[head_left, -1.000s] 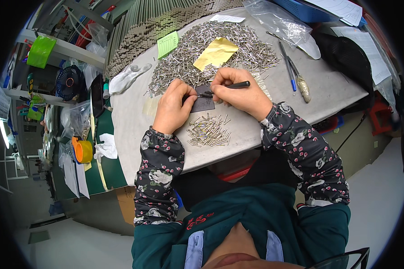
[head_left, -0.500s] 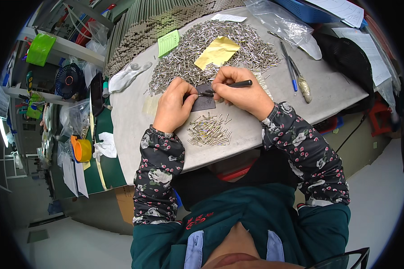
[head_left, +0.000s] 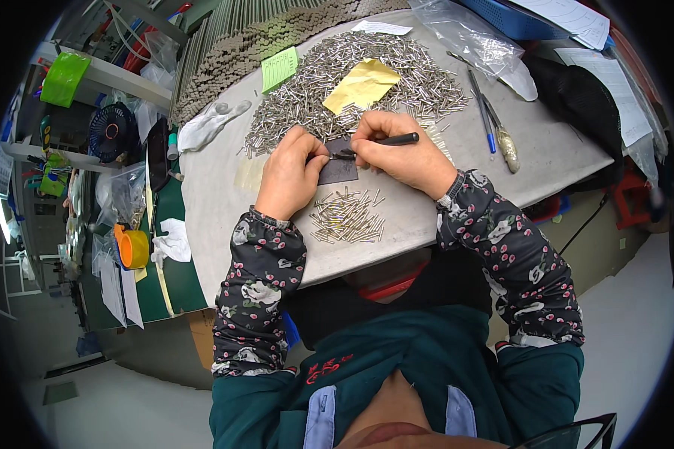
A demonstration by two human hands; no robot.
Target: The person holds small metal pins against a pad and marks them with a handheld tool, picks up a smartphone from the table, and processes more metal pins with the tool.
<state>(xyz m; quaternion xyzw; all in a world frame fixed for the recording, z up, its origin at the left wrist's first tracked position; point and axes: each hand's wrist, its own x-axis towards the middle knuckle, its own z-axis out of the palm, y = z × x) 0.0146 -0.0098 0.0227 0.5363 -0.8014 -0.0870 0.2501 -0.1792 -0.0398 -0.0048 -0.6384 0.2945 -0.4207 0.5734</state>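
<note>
My left hand point(head_left: 289, 173) is closed in a pinch, with a small metal pin at the thumb and fingertip. Facing it, my right hand point(head_left: 406, 150) grips a black pen-like tool point(head_left: 398, 139), whose back end sticks out to the right; its working tip is mostly hidden by the fingers. The fingertips of both hands nearly meet above a dark square pad point(head_left: 341, 173). Nearer to me lies a small heap of metal pins point(head_left: 348, 217). Beyond my hands spreads a much larger heap of metal pins point(head_left: 292, 101), with a yellow paper point(head_left: 363, 84) on top.
A blue pen point(head_left: 484, 112) and a slim tool with a wrapped handle point(head_left: 508, 146) lie at right, near a clear plastic bag point(head_left: 472, 37). Stacked rods point(head_left: 254, 45) line the back. A white glove point(head_left: 213, 126) and a green note point(head_left: 279, 69) lie at left.
Both hands keep nearly the same pose over the pad. The view has shifted slightly, and my left forearm sits a little farther left.
</note>
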